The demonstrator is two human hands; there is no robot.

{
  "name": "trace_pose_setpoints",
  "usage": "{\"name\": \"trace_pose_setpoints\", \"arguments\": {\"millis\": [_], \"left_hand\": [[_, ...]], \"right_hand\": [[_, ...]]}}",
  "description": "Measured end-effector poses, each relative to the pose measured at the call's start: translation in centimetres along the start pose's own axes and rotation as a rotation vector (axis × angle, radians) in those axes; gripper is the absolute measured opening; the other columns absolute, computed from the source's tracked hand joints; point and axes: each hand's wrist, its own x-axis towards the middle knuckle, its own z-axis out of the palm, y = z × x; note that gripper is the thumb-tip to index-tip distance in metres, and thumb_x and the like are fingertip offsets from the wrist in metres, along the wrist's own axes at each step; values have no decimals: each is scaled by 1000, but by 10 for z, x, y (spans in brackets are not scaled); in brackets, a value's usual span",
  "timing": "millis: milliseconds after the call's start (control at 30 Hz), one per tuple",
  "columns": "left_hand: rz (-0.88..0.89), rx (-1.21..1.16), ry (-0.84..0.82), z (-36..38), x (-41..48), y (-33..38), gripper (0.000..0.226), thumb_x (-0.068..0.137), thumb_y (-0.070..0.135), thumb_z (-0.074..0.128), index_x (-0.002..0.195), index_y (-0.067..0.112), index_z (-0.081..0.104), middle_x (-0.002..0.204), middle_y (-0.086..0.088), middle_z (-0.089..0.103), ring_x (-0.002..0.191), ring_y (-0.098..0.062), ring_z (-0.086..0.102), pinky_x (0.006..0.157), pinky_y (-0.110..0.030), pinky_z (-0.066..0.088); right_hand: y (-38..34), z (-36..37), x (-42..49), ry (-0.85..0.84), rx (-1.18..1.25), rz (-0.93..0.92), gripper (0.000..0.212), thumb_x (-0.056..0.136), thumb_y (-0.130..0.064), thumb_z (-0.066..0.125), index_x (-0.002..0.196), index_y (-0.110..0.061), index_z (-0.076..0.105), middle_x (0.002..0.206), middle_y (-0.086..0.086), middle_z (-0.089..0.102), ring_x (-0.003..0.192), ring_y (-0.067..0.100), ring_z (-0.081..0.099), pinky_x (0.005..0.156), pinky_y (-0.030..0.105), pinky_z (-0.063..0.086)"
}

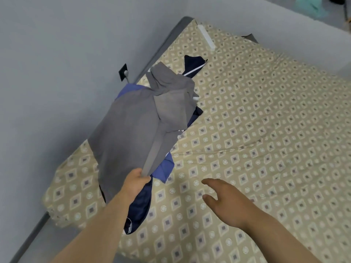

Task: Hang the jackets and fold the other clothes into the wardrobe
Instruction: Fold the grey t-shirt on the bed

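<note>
The left hand (135, 182) grips the near edge of a grey garment (133, 126). Its fingers (146, 180) are curled round a bunched fold of the cloth, with the thumb pressed on top. The grey garment is raised at this edge and slopes away from the hand toward the far end of the pile, where it lies crumpled in loose folds. A blue garment (164, 168) lies under the grey garment and shows at its right edge and again at its far left edge. A navy garment (139, 207) lies lowest, hangs below the left wrist and extends toward the near edge of the bed (266, 130). A striped navy piece (192, 62) with 1 white line projects from behind the far end of the pile; whether it belongs to the navy garment cannot be told. All clothes sit on the left side of the bed, close to the wall (57, 54). The right hand (224, 202) is held above the bed cover, to the right of the pile and apart from it. Its fingers (210, 182) are extended and slightly spread, and they hold nothing. The bed carries a beige cover with a diamond pattern. A white strip (207, 37) lies near the far corner of the bed. A black socket (123, 72) is fixed to the wall just beyond the pile.
</note>
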Motion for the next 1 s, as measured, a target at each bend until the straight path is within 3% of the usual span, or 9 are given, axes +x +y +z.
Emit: {"name": "trace_pose_setpoints", "arguments": {"millis": [67, 200, 300, 400, 600, 767, 833, 900, 1000], "left_hand": [[-101, -29, 10, 13, 24, -19, 23, 83, 12, 73, 102, 2, 65, 99, -13, 69, 99, -32, 65, 86, -38, 51], [-298, 162, 40, 31, 58, -38, 33, 81, 21, 74, 103, 6, 54, 101, -11, 62, 94, -31, 61, 74, -34, 47], [-251, 407, 95, 29, 78, -40, 6, 90, 19, 56, 87, 15, 53, 97, -9, 62, 78, -25, 58, 63, -31, 44], [-204, 334, 110, 31, 83, -37, 20, 95, 9, 45, 75, 13, 48, 87, -10, 57, 65, -19, 48, 61, -31, 38], [55, -209, 178, 7, 29, 36, 26, 100, 18, 42, 95, -6, 50, 83, -11, 48, 75, -19, 45, 66, -30, 38], [420, -82, -89, -32, -62, 132, 15, 97, 22, 57, 84, 15, 59, 79, -4, 49, 76, -15, 46, 72, -33, 37], [496, -59, -188, -47, -109, 165, 18, 96, 23, 58, 82, 14, 63, 85, 0, 63, 80, -16, 59, 75, -32, 47], [548, -62, -269, -56, -160, 194, 20, 97, 19, 58, 92, 19, 77, 95, -4, 76, 86, -17, 71, 78, -29, 57], [622, -117, -295, -60, -231, 223, 22, 85, 27, 62, 96, 16, 77, 95, -20, 74, 86, -22, 71, 77, -33, 56]], "right_hand": [[4, 4, 8, -16, 6, 27, 50, 102, -41, 45, 150, -34, 35, 152, -10, 40, 135, 9, 42, 107, 24, 36], [16, 9, 20, 4, 27, 57, 49, 101, -42, 45, 149, -37, 34, 152, -14, 39, 137, 5, 39, 103, 18, 32], [21, 10, 25, 4, 53, 80, 48, 101, -43, 44, 148, -39, 35, 151, -17, 39, 136, 3, 38, 100, 15, 30], [24, 12, 24, -1, 93, 107, 47, 101, -43, 44, 148, -38, 37, 149, -17, 40, 134, 1, 41, 100, 15, 31], [6, 9, 11, 19, 174, 80, 47, 100, -44, 47, 146, -39, 39, 147, -16, 43, 128, 1, 45, 97, 15, 33], [-21, -15, -5, 94, 226, -37, 47, 100, -40, 48, 146, -38, 39, 147, -13, 44, 129, 3, 45, 102, 17, 35], [-34, -30, -18, 156, 279, -97, 50, 99, -40, 49, 147, -40, 36, 147, -13, 44, 128, 1, 45, 104, 19, 37], [-43, -46, -36, 237, 352, -169, 59, 96, -42, 53, 149, -47, 27, 148, -20, 37, 126, -3, 43, 103, 18, 37], [-47, -67, -67, 325, 328, -309, 85, 84, -47, 64, 151, -52, 11, 148, -28, 19, 137, -8, 22, 111, 17, 21]]}}
